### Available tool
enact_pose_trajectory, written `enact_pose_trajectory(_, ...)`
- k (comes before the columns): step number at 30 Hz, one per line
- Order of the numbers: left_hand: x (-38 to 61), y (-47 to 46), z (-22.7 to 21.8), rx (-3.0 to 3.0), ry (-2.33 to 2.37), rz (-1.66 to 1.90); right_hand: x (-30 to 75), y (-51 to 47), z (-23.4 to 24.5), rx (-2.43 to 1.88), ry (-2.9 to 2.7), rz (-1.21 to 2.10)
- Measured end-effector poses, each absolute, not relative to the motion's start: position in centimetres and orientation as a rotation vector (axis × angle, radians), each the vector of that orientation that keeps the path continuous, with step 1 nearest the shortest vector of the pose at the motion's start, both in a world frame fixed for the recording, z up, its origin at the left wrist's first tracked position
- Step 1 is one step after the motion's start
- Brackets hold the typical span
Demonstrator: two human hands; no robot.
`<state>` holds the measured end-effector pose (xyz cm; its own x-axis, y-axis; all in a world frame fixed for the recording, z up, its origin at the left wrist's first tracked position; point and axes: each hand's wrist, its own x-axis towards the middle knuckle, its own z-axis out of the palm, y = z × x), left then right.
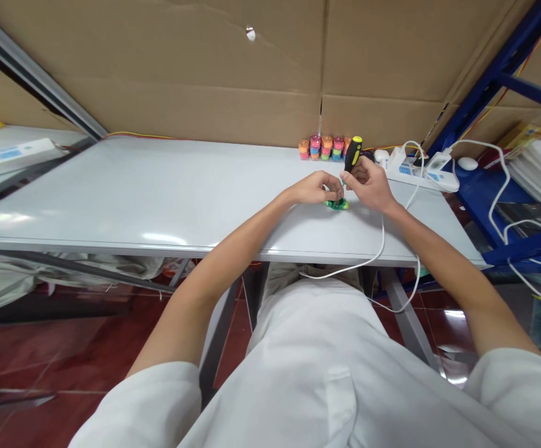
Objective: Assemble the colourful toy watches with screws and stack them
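My right hand (368,185) grips a screwdriver (353,154) with a black and yellow handle, its shaft pointing down towards a small green circuit board (336,205). That board lies on the grey table top (134,186), partly hidden under my left hand (314,188). The fingers of my left hand curl over the board and seem to hold it. Both hands are close together, and the screwdriver tip is hidden behind my fingers.
Several stacks of small coloured pots (324,147) stand at the table's back edge. To the right are a white power strip (419,175) and white cables (382,239). A blue metal shelf (508,81) stands at the right, and cardboard (181,62) lines the back wall.
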<state>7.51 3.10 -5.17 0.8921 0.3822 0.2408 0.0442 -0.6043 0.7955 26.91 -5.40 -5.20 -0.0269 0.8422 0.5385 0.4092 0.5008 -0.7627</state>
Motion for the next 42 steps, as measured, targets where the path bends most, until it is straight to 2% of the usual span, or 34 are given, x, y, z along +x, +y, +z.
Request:
enact_pose_trajectory(30, 7.44, 3.03, -4.93, 2.232, 0.344, 0.512, 27.07, -5.68, -5.14, -1.136, -1.780, 0.453)
enact_pose_trajectory(42, 7.22, 2.79, -4.42, 2.246, 0.348, 0.526, 26.87, -5.69, -5.14, -1.106, -1.834, 0.341)
